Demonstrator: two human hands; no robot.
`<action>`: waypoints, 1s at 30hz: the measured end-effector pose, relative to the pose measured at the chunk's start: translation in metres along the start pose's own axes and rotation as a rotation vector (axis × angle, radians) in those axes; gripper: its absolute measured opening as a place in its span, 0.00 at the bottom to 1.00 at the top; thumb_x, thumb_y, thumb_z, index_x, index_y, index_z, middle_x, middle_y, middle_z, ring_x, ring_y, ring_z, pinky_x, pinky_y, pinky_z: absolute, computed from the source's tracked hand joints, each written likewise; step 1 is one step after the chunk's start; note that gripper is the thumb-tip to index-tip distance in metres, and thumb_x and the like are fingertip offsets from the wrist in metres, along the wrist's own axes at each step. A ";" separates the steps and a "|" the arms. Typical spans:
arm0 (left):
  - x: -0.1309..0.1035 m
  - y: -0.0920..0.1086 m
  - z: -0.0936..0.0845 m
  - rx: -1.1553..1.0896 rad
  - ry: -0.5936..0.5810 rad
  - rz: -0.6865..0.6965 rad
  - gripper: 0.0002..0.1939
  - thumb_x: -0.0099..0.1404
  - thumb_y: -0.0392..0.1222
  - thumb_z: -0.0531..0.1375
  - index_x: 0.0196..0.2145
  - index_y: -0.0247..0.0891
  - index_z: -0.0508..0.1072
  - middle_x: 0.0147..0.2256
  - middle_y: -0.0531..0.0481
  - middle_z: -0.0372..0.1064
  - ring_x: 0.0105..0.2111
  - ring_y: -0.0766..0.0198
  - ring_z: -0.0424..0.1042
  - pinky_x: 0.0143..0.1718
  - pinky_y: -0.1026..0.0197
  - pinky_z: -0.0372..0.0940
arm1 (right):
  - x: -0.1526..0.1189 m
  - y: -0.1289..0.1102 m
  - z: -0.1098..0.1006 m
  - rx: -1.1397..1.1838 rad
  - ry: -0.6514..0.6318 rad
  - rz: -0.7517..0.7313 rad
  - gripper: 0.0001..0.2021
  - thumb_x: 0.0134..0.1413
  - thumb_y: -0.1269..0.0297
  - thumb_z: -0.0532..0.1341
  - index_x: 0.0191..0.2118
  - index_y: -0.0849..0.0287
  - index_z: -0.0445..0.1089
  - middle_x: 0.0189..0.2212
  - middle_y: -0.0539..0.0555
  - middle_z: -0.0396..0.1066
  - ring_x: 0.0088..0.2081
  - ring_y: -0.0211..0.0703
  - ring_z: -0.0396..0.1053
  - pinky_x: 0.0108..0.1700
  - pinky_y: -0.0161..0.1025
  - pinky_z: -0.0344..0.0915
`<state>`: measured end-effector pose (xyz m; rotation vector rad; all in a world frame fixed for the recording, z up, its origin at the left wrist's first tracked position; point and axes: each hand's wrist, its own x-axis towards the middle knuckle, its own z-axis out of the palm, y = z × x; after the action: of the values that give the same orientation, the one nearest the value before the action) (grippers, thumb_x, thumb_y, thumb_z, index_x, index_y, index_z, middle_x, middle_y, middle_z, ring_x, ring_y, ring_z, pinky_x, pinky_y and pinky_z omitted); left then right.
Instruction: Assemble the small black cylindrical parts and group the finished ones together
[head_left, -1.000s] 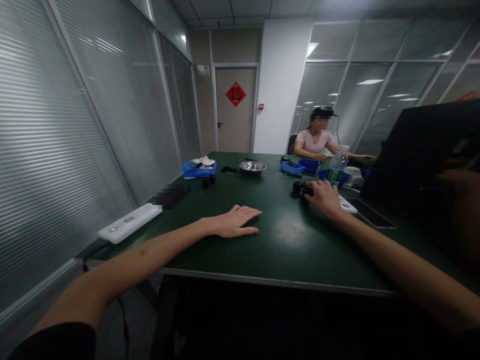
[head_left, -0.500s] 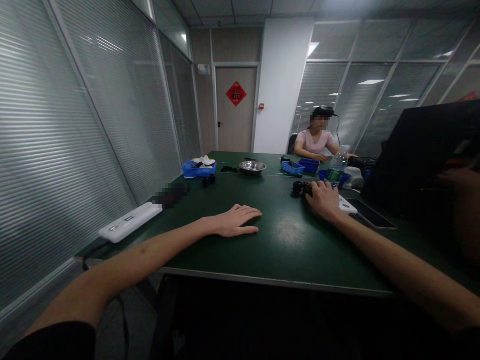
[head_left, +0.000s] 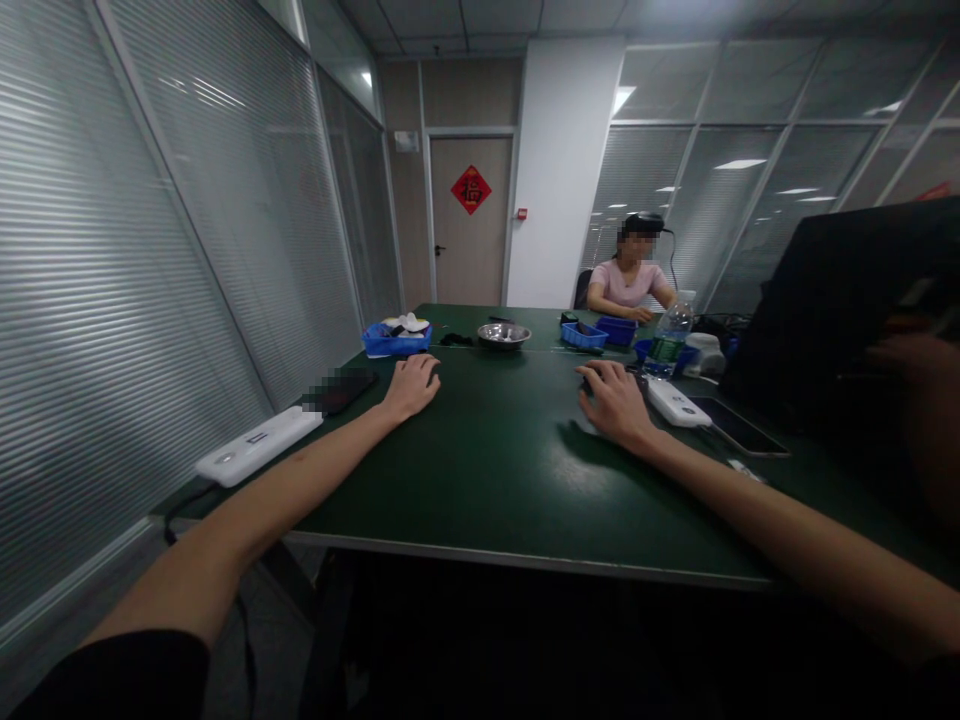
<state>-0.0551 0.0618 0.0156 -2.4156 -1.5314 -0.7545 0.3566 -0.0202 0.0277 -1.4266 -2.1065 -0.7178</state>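
Observation:
My left hand [head_left: 411, 386] is over the far left part of the green table, just in front of a blue basket [head_left: 396, 342]. Its fingers are apart and bent a little, and the small black objects there are hidden behind it. On the right, my right hand [head_left: 616, 402] hovers with fingers spread, partly covering small black objects [head_left: 636, 374]. Nothing shows gripped in it. Close beside it lies a white power bank [head_left: 677, 403]. Between and beyond the hands stands a shiny metal bowl [head_left: 504, 336].
A water bottle [head_left: 670, 337], a phone [head_left: 739, 426] and a dark monitor [head_left: 847, 300] stand or lie at right. Small blue baskets [head_left: 584, 337] are farther back, near a seated person. A long white device [head_left: 259, 446] lies on the left edge.
My left hand has moved forward and left, to where the small black objects were visible. My right hand has shifted slightly left, uncovering more of the white power bank.

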 end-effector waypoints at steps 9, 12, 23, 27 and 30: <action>0.010 -0.039 0.024 0.197 0.057 -0.244 0.30 0.73 0.47 0.47 0.68 0.30 0.57 0.68 0.32 0.55 0.68 0.42 0.53 0.65 0.35 0.49 | -0.001 -0.014 0.008 0.121 -0.019 -0.147 0.20 0.65 0.64 0.57 0.60 0.58 0.69 0.58 0.64 0.67 0.58 0.62 0.62 0.57 0.57 0.65; 0.012 -0.041 0.026 0.228 0.039 -0.280 0.28 0.72 0.47 0.47 0.65 0.31 0.61 0.66 0.32 0.58 0.65 0.42 0.57 0.64 0.36 0.52 | -0.002 -0.008 0.011 0.111 -0.019 -0.134 0.18 0.65 0.64 0.57 0.58 0.58 0.71 0.57 0.64 0.67 0.57 0.62 0.63 0.56 0.57 0.66; 0.010 -0.041 0.020 0.215 0.030 -0.321 0.22 0.73 0.44 0.49 0.59 0.31 0.64 0.56 0.31 0.68 0.56 0.42 0.67 0.58 0.40 0.58 | -0.003 -0.010 0.010 0.138 -0.022 -0.166 0.16 0.65 0.64 0.57 0.55 0.58 0.72 0.57 0.64 0.67 0.57 0.62 0.64 0.55 0.56 0.67; 0.009 -0.043 0.021 0.225 0.019 -0.314 0.22 0.74 0.44 0.47 0.58 0.31 0.66 0.57 0.30 0.66 0.57 0.41 0.65 0.57 0.41 0.58 | -0.003 -0.009 0.010 0.137 -0.025 -0.177 0.15 0.66 0.64 0.57 0.55 0.59 0.72 0.56 0.64 0.67 0.57 0.61 0.64 0.55 0.56 0.67; 0.009 -0.044 0.022 0.234 0.011 -0.296 0.22 0.74 0.45 0.46 0.56 0.31 0.69 0.57 0.29 0.65 0.57 0.40 0.65 0.56 0.40 0.58 | -0.003 -0.010 0.009 0.134 -0.031 -0.178 0.15 0.66 0.64 0.57 0.54 0.59 0.72 0.56 0.64 0.67 0.57 0.61 0.64 0.56 0.56 0.67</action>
<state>-0.0841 0.0975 -0.0034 -2.0421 -1.8817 -0.5965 0.3475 -0.0191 0.0180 -1.1974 -2.2803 -0.6107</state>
